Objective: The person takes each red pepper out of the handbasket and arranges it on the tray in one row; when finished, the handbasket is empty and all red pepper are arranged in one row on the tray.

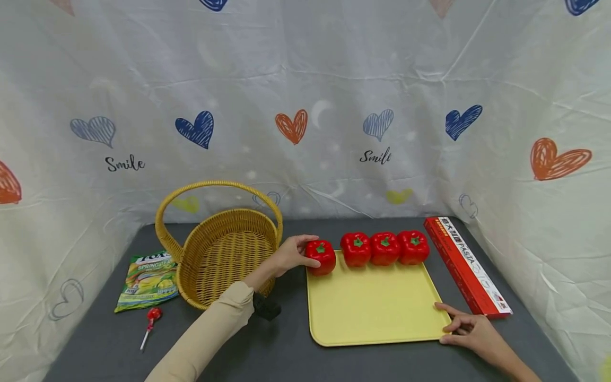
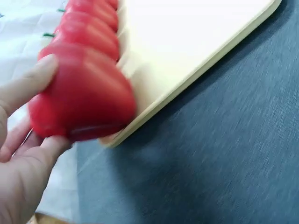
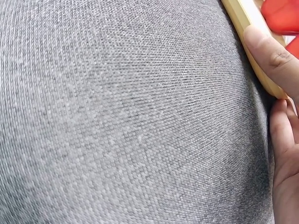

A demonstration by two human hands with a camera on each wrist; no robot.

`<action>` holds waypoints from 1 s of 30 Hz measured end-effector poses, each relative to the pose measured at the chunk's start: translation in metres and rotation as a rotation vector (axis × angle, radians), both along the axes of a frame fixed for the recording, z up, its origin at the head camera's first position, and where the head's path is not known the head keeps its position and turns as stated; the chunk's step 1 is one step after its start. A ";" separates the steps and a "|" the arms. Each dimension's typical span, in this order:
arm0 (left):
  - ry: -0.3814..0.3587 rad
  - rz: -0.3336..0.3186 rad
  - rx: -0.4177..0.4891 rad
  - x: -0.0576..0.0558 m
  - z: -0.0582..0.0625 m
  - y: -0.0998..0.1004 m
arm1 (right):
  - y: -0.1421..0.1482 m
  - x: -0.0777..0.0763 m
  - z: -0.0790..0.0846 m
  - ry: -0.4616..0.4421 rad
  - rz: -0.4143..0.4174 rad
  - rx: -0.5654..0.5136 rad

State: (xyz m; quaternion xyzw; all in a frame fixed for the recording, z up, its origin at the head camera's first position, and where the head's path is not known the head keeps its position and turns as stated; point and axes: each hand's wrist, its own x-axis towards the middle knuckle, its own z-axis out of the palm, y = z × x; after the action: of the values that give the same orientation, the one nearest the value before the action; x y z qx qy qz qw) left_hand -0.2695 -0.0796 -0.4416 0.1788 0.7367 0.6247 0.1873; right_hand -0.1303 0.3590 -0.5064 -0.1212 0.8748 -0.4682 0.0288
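Note:
My left hand (image 1: pixel 290 255) grips a red bell pepper (image 1: pixel 322 261) at the far left corner of a yellow tray (image 1: pixel 372 313). In the left wrist view the thumb and fingers clasp that same pepper (image 2: pixel 86 93) from its sides, just over the tray's rim. Three more red peppers with green stems (image 1: pixel 385 248) stand in a row along the tray's far edge. At the near right corner my right hand (image 1: pixel 470 331) pinches the tray's rim. The right wrist view has the thumb (image 3: pixel 268 51) lying on the rim and a finger below it.
Left of the tray stands a yellow wicker basket (image 1: pixel 188 265) with a tall handle. Beside it lie a green candy bag (image 1: pixel 148 284) and a red lollipop (image 1: pixel 154 314). A red pasta box (image 1: pixel 465 265) lies right of the tray. A printed cloth hangs behind the dark table (image 1: pixel 281 345).

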 end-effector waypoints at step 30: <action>0.149 -0.060 -0.164 -0.021 0.003 0.013 | -0.002 -0.001 0.000 -0.011 -0.013 0.002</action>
State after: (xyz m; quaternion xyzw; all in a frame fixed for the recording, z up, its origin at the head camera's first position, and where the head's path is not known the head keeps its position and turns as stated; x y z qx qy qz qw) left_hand -0.2904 -0.0663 -0.4390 0.2310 0.7914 0.5416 0.1644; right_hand -0.1314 0.3567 -0.5067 -0.1129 0.8759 -0.4682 0.0304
